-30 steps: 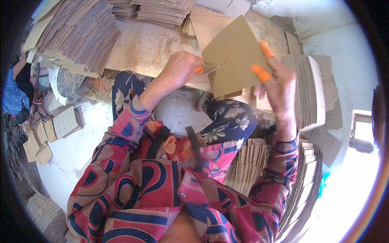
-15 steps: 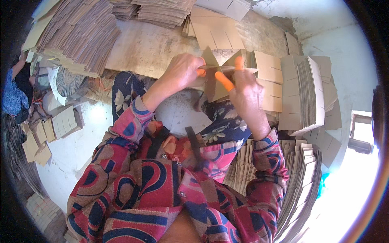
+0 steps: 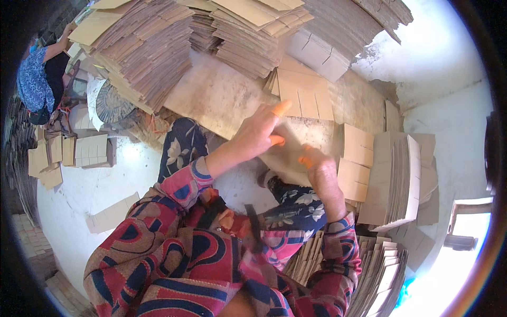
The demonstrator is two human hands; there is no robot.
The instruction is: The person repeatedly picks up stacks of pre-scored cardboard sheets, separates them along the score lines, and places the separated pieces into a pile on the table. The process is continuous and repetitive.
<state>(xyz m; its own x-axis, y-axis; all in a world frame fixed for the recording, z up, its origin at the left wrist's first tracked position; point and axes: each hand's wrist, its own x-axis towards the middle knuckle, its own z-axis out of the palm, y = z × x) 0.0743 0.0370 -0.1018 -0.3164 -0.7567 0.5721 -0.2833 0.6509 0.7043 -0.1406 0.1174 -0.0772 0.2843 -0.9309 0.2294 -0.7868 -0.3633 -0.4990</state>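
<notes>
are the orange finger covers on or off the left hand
On: an orange finger cover caps one finger of the left hand, and an orange thumb cover caps its thumb.

The left hand is between a cardboard stack and a card bundle.

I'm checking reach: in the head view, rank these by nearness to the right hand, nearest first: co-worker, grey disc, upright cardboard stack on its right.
1. Upright cardboard stack, right of the right hand.
2. Grey disc, off to the left.
3. Co-worker, farther left, near the edge.
</notes>
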